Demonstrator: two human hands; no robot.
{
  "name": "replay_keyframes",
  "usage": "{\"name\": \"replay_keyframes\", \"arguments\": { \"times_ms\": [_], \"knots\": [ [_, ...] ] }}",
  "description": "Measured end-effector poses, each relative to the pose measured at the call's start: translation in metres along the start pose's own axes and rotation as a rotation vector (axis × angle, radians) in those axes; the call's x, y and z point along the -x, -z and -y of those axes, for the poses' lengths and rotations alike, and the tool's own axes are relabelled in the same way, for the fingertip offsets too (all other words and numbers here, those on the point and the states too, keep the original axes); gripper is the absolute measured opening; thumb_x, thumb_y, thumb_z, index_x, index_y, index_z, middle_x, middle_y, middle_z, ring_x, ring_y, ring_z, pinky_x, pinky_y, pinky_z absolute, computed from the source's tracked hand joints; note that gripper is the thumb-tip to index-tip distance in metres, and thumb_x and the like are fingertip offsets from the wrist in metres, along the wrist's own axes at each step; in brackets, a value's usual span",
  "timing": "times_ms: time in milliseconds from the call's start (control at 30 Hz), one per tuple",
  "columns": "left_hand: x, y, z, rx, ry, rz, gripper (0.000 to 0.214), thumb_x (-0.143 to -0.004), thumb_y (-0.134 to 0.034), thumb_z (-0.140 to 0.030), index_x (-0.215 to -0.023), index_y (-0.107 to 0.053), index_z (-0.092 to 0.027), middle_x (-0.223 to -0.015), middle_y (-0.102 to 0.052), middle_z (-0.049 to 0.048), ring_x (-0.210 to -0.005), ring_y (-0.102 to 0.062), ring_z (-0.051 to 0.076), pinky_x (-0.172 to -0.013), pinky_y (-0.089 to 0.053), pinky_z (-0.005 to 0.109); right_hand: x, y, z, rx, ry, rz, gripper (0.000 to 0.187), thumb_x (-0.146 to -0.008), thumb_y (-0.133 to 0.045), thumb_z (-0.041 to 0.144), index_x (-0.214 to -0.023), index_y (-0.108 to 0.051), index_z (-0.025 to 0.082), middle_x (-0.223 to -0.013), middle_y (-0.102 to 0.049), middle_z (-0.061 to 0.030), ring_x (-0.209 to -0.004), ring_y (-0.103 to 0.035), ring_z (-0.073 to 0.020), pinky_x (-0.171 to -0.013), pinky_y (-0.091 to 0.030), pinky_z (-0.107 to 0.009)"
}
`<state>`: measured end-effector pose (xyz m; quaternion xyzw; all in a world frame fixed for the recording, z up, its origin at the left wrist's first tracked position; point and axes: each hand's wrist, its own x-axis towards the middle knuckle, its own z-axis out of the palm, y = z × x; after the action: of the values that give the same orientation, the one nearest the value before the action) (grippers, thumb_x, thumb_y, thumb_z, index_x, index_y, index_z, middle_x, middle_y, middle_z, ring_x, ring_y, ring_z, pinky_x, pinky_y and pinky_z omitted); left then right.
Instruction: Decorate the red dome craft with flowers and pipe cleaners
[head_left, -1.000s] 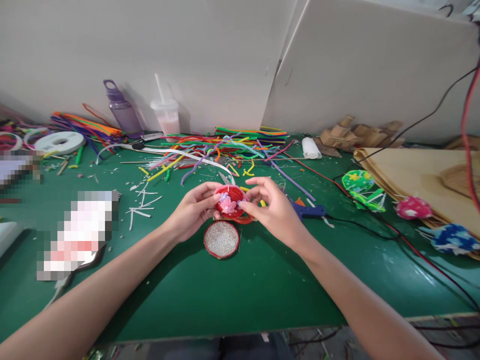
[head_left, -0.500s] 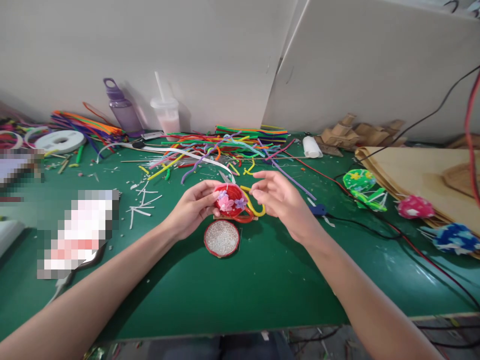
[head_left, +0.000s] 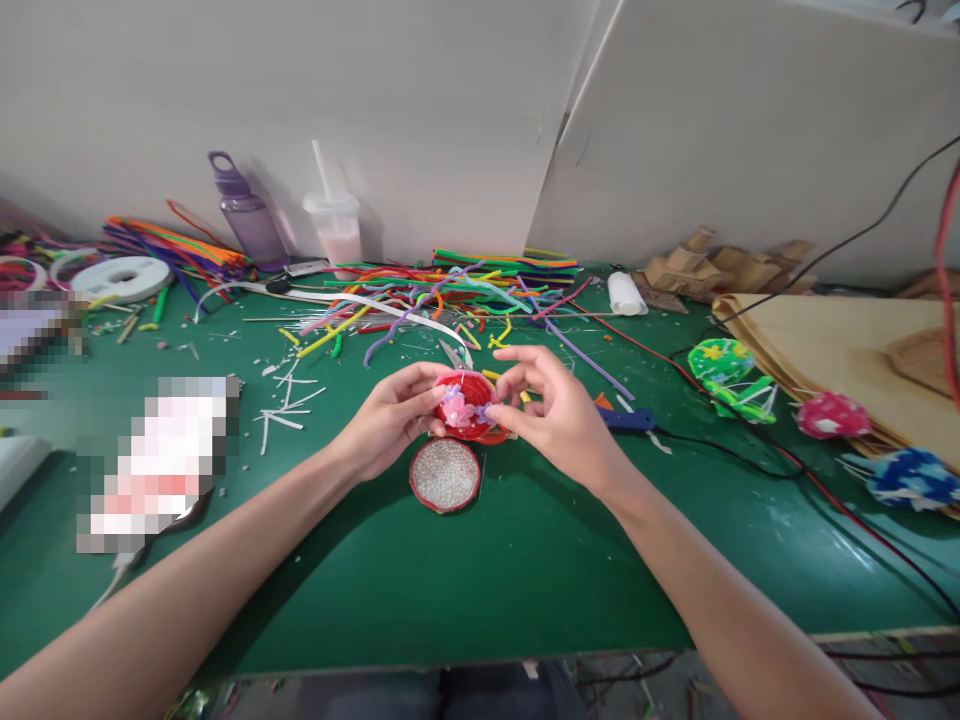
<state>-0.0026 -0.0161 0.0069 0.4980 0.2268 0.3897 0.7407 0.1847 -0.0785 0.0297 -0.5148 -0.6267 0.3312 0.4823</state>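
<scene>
My left hand is closed on the left edge of a round red piece that looks like coiled pipe cleaner. A pink flower and small purple flowers sit on its face. My right hand pinches at the purple flower on the right side, thumb and finger together. Just below lies a shallow round dish with a red rim, full of small whitish beads. Behind the red piece, scissor blades poke out; their handles are mostly hidden.
Loose pipe cleaners lie heaped at the back, near a purple bottle and a lidded cup. A blue corded tool is beside my right hand. Further right are fuzzy craft pieces and brown card. A blurred-out phone lies left.
My right hand has moved left and down, from free beside the red piece to pinching at its purple flower. The left hand keeps its hold, with the piece shifted slightly right.
</scene>
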Motion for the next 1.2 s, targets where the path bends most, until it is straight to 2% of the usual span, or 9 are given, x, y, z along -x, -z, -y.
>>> {"name": "replay_keyframes", "arguments": {
  "times_ms": [267,700,1000,1200],
  "knots": [
    [0.000,-0.001,-0.001,0.003,-0.005,-0.005,0.019,-0.078,-0.065,-0.014,-0.096,-0.062,-0.012,-0.084,-0.065,0.0045,-0.062,-0.059,0.009,-0.051,-0.050,0.017,0.003,0.007,0.004,-0.046,-0.004,0.061,0.042,-0.077,-0.058,0.021,-0.117,-0.047,0.023,-0.088,-0.058,-0.0024,-0.076,-0.053,-0.0152,-0.053,-0.042,-0.026],
    [0.002,-0.004,0.001,-0.003,0.024,-0.006,0.019,-0.078,-0.066,-0.015,-0.096,-0.063,-0.012,-0.086,-0.065,0.0052,-0.063,-0.060,0.009,-0.052,-0.051,0.017,0.002,0.004,0.003,0.127,0.016,0.066,0.052,-0.073,-0.061,0.017,-0.122,-0.046,0.022,-0.085,-0.059,-0.0002,-0.075,-0.051,-0.0143,-0.056,-0.040,-0.027],
    [0.002,-0.006,0.000,-0.024,0.021,-0.003,0.020,-0.077,-0.067,-0.016,-0.096,-0.063,-0.012,-0.084,-0.064,0.0045,-0.062,-0.059,0.009,-0.051,-0.051,0.016,0.003,0.011,0.007,0.058,-0.008,0.124,0.052,-0.076,-0.059,0.020,-0.126,-0.044,0.023,-0.090,-0.059,-0.0024,-0.079,-0.053,-0.0158,-0.058,-0.042,-0.028],
    [0.002,-0.005,0.000,-0.021,0.041,0.010,0.018,-0.078,-0.066,-0.016,-0.096,-0.063,-0.012,-0.083,-0.063,0.0043,-0.061,-0.057,0.008,-0.049,-0.049,0.015,0.003,0.007,0.004,0.120,0.010,0.071,0.054,-0.073,-0.064,0.019,-0.124,-0.047,0.022,-0.086,-0.057,-0.0007,-0.074,-0.051,-0.0136,-0.057,-0.041,-0.026]
  ]
}}
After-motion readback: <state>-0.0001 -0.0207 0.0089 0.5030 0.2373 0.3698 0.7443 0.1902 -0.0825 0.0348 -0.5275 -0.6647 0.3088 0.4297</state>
